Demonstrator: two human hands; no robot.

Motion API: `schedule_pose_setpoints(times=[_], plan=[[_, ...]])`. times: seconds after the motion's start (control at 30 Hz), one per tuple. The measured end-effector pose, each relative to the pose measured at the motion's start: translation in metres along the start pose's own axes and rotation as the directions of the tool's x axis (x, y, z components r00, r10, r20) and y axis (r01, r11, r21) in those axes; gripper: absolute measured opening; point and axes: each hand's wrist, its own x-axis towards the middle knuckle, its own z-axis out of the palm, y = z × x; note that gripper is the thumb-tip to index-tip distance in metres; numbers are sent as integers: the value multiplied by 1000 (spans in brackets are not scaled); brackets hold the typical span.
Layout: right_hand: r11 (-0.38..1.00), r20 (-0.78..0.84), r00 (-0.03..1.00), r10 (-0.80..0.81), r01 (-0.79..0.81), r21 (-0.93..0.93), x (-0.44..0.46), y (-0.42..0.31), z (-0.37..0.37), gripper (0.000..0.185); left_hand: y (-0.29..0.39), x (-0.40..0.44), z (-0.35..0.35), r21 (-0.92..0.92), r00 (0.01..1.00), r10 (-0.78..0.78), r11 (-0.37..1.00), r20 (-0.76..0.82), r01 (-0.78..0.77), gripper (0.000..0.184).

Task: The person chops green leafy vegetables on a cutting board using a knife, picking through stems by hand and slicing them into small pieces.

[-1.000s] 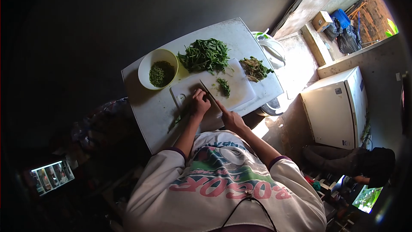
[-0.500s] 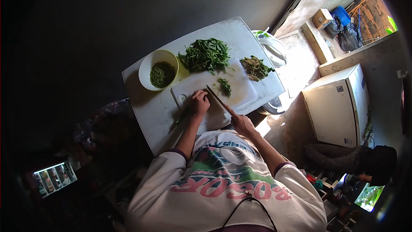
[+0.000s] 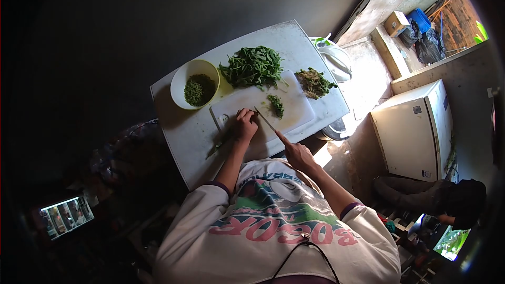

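Observation:
My right hand (image 3: 299, 155) grips a knife (image 3: 269, 123) by its handle, its blade slanting across the white cutting board (image 3: 301, 106). The tip is close to the fingertips of my left hand (image 3: 245, 124). Those left fingers are curled and pressed down on a bunch of leafy greens (image 3: 216, 148), mostly hidden under the hand, with an end trailing toward the table's near side. On the board beyond the blade is a small pile of chopped greens (image 3: 275, 106). A large heap of whole greens (image 3: 254, 67) lies at the board's far edge.
A pale bowl (image 3: 179, 81) of chopped greens stands at the left of the white table (image 3: 179, 142). Wilted trimmings (image 3: 314, 83) lie right of the board. Beyond the table are a white appliance (image 3: 336, 62) on the floor, a small fridge (image 3: 405, 131) and a person's dark-clothed legs (image 3: 405, 192).
The knife blade has shifted slightly by my left fingertips, with a bit of green now at its tip. The greens' trailing end shows a little more. The piles and bowl stay put.

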Motion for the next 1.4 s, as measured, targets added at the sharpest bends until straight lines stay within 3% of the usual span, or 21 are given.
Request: schedule_pose_setpoints(times=[0.17, 0.37, 0.6, 0.9, 1.07, 1.3, 1.4], plan=[[998, -53, 999, -13, 16, 68, 27, 22, 43, 81, -4, -1, 3, -31, 1000, -3, 1000, 7, 3, 18], [1000, -47, 999, 18, -17, 20, 62, 10, 42, 82, 0, -2, -3, -24, 999, 18, 1000, 48, -17, 20], [1000, -3, 1000, 21, -21, 9, 31, 14, 27, 83, -6, -4, -1, -9, 1000, -1, 1000, 16, 1, 18], [997, -99, 994, 48, -41, 68, 2, 10, 7, 80, -2, 0, -4, -76, 1000, 2, 997, 3, -2, 16], [1000, -6, 1000, 26, -27, -10, 0, -1, 1, 81, 2, 1, -8, -23, 1000, 10, 1000, 10, -9, 18], [997, -1, 1000, 30, -30, -64, 13, 9, 25, 81, -2, -2, -3, -20, 1000, -7, 1000, -16, 7, 18], [995, -68, 998, -15, 22, 99, 35, 14, 40, 80, -4, -2, 0, -61, 999, 16, 998, -34, -18, 20]])
